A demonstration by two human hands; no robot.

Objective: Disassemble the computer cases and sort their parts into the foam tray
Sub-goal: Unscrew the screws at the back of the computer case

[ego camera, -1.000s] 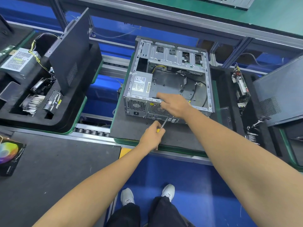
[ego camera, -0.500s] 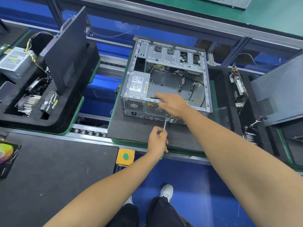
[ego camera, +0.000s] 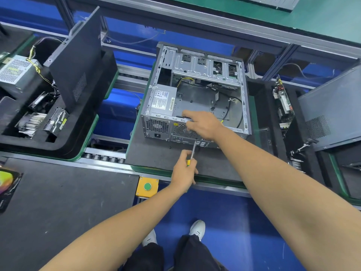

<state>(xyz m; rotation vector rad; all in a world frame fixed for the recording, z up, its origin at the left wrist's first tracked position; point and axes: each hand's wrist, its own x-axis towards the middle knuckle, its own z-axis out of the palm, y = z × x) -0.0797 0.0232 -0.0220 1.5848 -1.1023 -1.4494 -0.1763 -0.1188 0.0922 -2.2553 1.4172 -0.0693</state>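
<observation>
**A:** Where's the computer case (ego camera: 197, 94), and what have my hands got?

**B:** It lies open-side-up on the dark pad, just ahead of both hands. My right hand (ego camera: 203, 124) rests on its near top rim, fingers curled over the edge above the rear fan grille. My left hand (ego camera: 184, 169), just below, is clamped round the yellow-handled screwdriver (ego camera: 192, 153), whose tip points up at the rear panel.

**A:** How will it handle?

**B:** I'd judge stiff sheet steel, fairly heavy with the power supply (ego camera: 162, 100) inside, and sharp along the edges. Take hold of the folded rim, not the loose cables (ego camera: 237, 106).

**A:** Anything changed since a second ago?

**B:** The screwdriver has swung from slanted to nearly upright, and my left hand has dropped nearer me. The right has barely moved.
</observation>
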